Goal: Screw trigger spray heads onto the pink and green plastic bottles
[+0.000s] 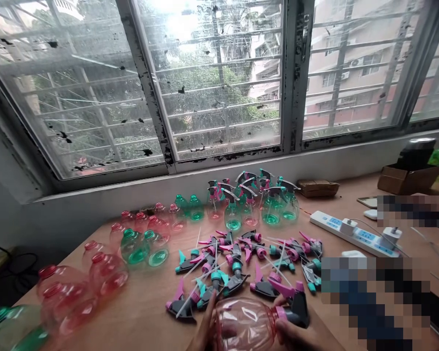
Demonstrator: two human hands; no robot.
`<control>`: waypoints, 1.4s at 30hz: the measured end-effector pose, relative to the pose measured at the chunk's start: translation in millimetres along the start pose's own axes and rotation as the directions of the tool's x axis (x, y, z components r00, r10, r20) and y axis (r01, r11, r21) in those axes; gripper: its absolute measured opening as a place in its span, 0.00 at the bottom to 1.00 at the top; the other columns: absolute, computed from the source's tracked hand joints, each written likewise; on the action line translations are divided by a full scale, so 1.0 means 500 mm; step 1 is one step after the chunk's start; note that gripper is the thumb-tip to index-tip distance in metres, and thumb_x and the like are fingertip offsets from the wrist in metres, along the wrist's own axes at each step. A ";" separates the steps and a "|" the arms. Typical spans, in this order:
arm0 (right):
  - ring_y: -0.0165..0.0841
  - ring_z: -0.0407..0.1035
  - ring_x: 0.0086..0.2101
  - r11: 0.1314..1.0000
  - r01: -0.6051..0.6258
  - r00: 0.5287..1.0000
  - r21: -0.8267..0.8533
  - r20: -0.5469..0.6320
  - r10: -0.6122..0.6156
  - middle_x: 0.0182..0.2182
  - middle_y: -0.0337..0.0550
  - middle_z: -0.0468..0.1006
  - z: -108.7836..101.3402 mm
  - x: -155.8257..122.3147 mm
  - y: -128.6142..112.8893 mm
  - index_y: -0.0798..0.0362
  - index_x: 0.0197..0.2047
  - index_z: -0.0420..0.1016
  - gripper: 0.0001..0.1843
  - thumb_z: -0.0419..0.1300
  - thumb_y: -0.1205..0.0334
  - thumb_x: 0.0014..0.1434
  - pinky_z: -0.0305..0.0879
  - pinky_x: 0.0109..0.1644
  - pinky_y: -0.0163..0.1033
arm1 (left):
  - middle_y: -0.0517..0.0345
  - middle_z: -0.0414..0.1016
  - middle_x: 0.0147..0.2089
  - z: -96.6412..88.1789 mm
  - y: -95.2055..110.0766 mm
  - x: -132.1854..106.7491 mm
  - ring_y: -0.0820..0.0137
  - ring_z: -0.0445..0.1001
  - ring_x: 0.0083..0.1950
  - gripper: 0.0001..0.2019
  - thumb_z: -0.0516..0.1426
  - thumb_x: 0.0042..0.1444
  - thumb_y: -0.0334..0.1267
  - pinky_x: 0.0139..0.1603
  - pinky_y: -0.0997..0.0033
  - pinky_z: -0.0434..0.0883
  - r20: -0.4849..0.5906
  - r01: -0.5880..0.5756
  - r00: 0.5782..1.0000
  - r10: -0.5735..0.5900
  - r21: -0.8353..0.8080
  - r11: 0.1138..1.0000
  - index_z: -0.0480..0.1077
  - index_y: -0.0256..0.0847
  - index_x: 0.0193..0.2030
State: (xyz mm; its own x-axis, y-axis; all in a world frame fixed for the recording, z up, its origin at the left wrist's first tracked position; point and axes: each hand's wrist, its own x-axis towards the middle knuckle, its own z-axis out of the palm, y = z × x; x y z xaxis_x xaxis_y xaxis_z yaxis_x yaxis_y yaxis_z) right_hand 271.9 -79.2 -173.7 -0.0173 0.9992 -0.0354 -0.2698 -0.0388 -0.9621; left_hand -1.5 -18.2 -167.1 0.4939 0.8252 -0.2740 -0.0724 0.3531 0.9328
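A clear pink spray bottle (245, 321) lies on its side between my hands at the bottom of the view. My left hand (205, 324) is closed around the bottle's base end. At the neck, the fingers of my right hand (296, 334) grip the pink collar of a black and pink trigger sprayer (298, 309), which sits on the bottle's mouth. The bottle's lower part is cut off by the frame edge. Just beyond my hands lies a pile of loose trigger sprayers (236, 265), black with pink or teal parts, some with thin tubes.
Open-mouthed pink bottles (108, 275) and green bottles (155, 248) stand on the left. Several bottles with sprayers (270, 212) stand near the window. To the right are a power strip (354, 234), a flat brown package (318, 188) and a cardboard box (406, 178). Parts of the right side are pixelated.
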 end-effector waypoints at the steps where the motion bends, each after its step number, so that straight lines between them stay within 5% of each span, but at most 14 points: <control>1: 0.34 0.73 0.25 1.000 -0.001 1.000 -0.003 -0.001 0.001 0.22 0.39 0.81 0.001 -0.001 -0.002 0.53 0.40 0.71 0.30 0.74 0.40 0.46 0.65 0.31 0.36 | 0.50 0.78 0.61 -0.002 -0.003 0.002 0.45 0.79 0.56 0.61 0.68 0.43 0.64 0.63 0.42 0.70 -0.013 0.024 1.000 -0.024 -0.008 1.000 0.37 0.55 0.76; 5: 0.32 0.72 0.23 0.999 -0.030 1.000 -0.012 0.001 0.030 0.21 0.38 0.80 0.004 -0.004 -0.005 0.52 0.40 0.70 0.31 0.74 0.39 0.45 0.63 0.28 0.35 | 0.51 0.80 0.59 0.005 0.001 -0.005 0.44 0.76 0.59 0.56 0.67 0.45 0.65 0.66 0.43 0.66 0.034 0.016 0.999 -0.017 0.030 0.999 0.44 0.55 0.75; 8: 0.31 0.70 0.21 0.999 -0.036 0.999 0.009 0.009 0.036 0.21 0.36 0.79 0.004 -0.003 -0.003 0.51 0.40 0.70 0.31 0.74 0.38 0.45 0.62 0.28 0.36 | 0.55 0.72 0.67 0.011 0.013 -0.015 0.42 0.74 0.62 0.51 0.68 0.43 0.64 0.67 0.42 0.64 0.083 -0.051 0.996 0.045 0.067 0.996 0.54 0.57 0.73; 11: 0.29 0.67 0.19 1.000 -0.020 0.999 0.021 0.032 0.020 0.20 0.35 0.78 0.004 -0.001 -0.001 0.51 0.40 0.69 0.30 0.72 0.38 0.47 0.60 0.26 0.35 | 0.57 0.67 0.71 0.011 0.023 -0.017 0.43 0.75 0.60 0.50 0.68 0.44 0.62 0.67 0.40 0.63 0.100 -0.076 0.993 0.069 0.067 0.995 0.54 0.60 0.72; 16: 0.29 0.66 0.19 1.000 -0.023 0.999 0.021 0.036 0.022 0.20 0.35 0.77 0.003 0.000 -0.002 0.51 0.41 0.68 0.31 0.72 0.37 0.47 0.58 0.25 0.35 | 0.56 0.73 0.66 0.009 0.028 -0.013 0.44 0.77 0.59 0.46 0.64 0.52 0.61 0.66 0.41 0.65 0.135 -0.084 0.988 0.073 0.078 0.993 0.49 0.59 0.74; 24: 0.34 0.71 0.22 1.000 -0.012 1.000 -0.019 -0.001 0.012 0.21 0.37 0.78 0.002 0.000 0.000 0.51 0.41 0.69 0.32 0.72 0.36 0.45 0.61 0.29 0.38 | 0.60 0.70 0.69 -0.009 -0.006 -0.002 0.43 0.73 0.63 0.40 0.66 0.47 0.63 0.68 0.43 0.63 0.095 -0.092 0.992 0.089 0.038 0.995 0.64 0.59 0.67; 30: 0.34 0.71 0.24 1.000 0.004 1.000 -0.029 0.009 -0.004 0.22 0.39 0.79 -0.001 0.002 0.010 0.52 0.40 0.71 0.29 0.72 0.39 0.47 0.62 0.30 0.39 | 0.53 0.71 0.68 -0.018 -0.034 0.020 0.43 0.77 0.58 0.52 0.69 0.41 0.64 0.63 0.44 0.69 0.059 -0.086 0.994 0.089 -0.051 0.995 0.57 0.53 0.72; 38: 0.36 0.73 0.25 1.000 -0.002 1.000 0.021 0.006 0.002 0.22 0.39 0.80 -0.005 0.005 0.022 0.51 0.40 0.71 0.30 0.74 0.39 0.45 0.62 0.31 0.39 | 0.53 0.72 0.67 -0.010 -0.026 0.017 0.43 0.75 0.62 0.46 0.61 0.50 0.67 0.64 0.42 0.69 0.051 -0.041 0.998 0.043 -0.050 0.998 0.54 0.55 0.73; 42: 0.34 0.72 0.24 1.000 0.009 0.999 -0.014 0.035 -0.008 0.22 0.40 0.80 -0.007 0.004 0.017 0.53 0.40 0.71 0.29 0.72 0.39 0.47 0.61 0.30 0.38 | 0.48 0.65 0.72 -0.017 -0.044 0.022 0.44 0.72 0.64 0.52 0.66 0.45 0.65 0.65 0.48 0.69 0.047 -0.078 0.995 0.083 -0.103 0.992 0.51 0.54 0.74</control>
State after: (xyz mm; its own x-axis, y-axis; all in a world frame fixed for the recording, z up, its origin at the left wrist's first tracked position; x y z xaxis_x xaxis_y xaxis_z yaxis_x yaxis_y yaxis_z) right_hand 272.8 -77.4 -182.9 -0.0484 0.9987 -0.0181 -0.2567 -0.0299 -0.9660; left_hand -1.6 -13.0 -192.5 0.5263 0.8300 -0.1847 -0.1996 0.3317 0.9220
